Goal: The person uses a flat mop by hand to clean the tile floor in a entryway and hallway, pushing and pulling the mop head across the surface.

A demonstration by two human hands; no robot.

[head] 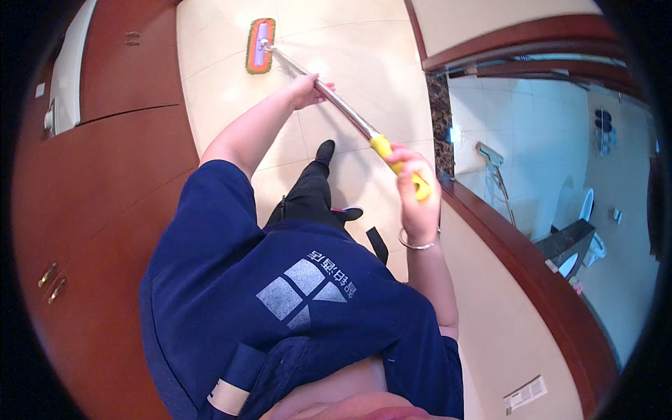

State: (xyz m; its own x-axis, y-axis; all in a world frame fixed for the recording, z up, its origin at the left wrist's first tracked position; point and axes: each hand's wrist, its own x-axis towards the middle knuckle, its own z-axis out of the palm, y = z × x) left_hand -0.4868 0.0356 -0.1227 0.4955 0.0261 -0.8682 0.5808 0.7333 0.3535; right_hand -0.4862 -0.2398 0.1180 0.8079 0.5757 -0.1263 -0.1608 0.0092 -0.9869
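Observation:
A flat mop with a purple plate and an orange pad with a green fringe (260, 46) lies on the tiled floor at the upper middle. Its metal pole (349, 111) slants down to the right and ends in a yellow grip (387, 153). My left hand (307, 92) is around the lower part of the pole, thumb on top and fingers partly extended beneath. My right hand (417, 181) is wrapped around the yellow grip near its top end, with a bangle (417, 244) on the wrist.
Red-brown wooden cabinet doors (115, 173) stand on the left. To the right, past a dark stone threshold (440, 121) and wooden frame (525, 283), is a bathroom with another mop (491, 155), a toilet (587, 203) and a dark counter (567, 239). My feet (325, 151) are on the tiles.

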